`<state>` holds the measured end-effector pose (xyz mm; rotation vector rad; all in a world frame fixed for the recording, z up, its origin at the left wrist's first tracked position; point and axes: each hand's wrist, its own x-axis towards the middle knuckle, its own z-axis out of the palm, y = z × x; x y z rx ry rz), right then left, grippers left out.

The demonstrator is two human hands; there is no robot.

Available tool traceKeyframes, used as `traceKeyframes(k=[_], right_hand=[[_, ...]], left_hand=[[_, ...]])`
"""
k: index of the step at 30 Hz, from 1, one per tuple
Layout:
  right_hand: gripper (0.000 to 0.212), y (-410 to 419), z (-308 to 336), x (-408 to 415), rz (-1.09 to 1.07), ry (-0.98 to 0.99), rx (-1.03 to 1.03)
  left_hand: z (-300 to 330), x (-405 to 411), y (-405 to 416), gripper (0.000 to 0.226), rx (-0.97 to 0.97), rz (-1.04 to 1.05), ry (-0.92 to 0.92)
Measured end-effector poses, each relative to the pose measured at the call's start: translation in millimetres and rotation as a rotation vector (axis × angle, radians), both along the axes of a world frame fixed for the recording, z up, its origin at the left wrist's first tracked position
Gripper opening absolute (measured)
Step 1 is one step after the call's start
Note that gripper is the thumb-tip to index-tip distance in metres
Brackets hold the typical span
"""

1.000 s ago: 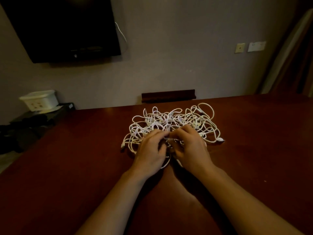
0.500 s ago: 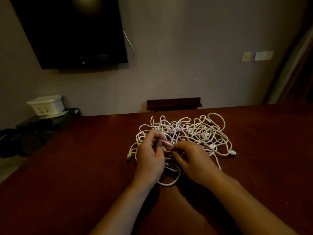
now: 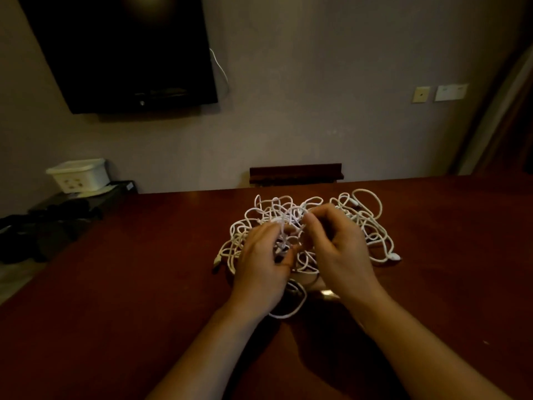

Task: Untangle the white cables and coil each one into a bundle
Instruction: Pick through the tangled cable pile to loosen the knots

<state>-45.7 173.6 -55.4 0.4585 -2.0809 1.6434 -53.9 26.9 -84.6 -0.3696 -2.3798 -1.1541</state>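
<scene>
— What changed?
— I've lifted both hands deeper into the white cables (image 3: 291,217); my left hand (image 3: 261,265) and right hand (image 3: 337,249) each pinch strands, close together.
— Where's the tangle?
— On the desk (image 3: 115,284), beneath and beyond my fingers. It's light and limp; I'd grab a free plug end.

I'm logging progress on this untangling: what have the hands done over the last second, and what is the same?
Both hands have risen from lying low on the near edge of the cable tangle to its middle. The left hand and right hand now have fingers curled among strands, pulling them up. The tangle is still one heap on the table, with no cable freed or coiled.
</scene>
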Motion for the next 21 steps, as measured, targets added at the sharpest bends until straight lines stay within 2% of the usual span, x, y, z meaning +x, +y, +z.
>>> traceKeyframes(k=[2, 5, 7, 8, 10, 12, 14, 16, 18, 21], right_hand=[[0.016, -1.7, 8.1, 3.7, 0.098, -0.072, -0.196], [0.023, 1.8, 14.9, 1.5, 0.247, -0.246, -0.496], [0.025, 3.2, 12.4, -2.4, 0.275, -0.308, -0.522], [0.024, 2.8, 8.2, -4.3, 0.251, -0.313, -0.465], [0.025, 1.8, -3.5, -7.8, 0.117, -0.260, -0.168], [0.045, 1.5, -16.5, -11.3, 0.012, -0.177, 0.224], [0.062, -1.3, -27.0, -14.9, 0.007, -0.140, 0.443], [0.066, -3.8, -31.8, -18.1, 0.011, -0.082, 0.487], [0.064, -4.9, -32.3, -20.6, 0.018, -0.048, 0.428], [0.058, -4.4, -28.6, -19.9, 0.045, -0.013, 0.383]], left_hand=[[-2.1, -2.4, -2.3, 0.029, -0.053, 0.059, -0.001], [-3.3, -6.3, -6.1, 0.014, 0.023, 0.074, 0.037], [0.7, -3.9, -6.2, 0.011, 0.067, 0.076, 0.052], [4.5, -2.1, -4.8, 0.013, 0.139, 0.059, 0.035], [13.4, 1.1, -1.3, 0.020, 0.450, -0.001, -0.051], [24.9, 1.9, -1.9, 0.026, 0.844, -0.062, -0.195], [34.6, 2.1, -7.0, 0.030, 1.157, -0.191, -0.327], [41.8, 4.1, -11.0, 0.039, 1.335, -0.374, -0.404], [45.7, 5.8, -12.1, 0.041, 1.424, -0.519, -0.477], [48.4, 9.4, -9.9, 0.027, 1.404, -0.570, -0.536]])
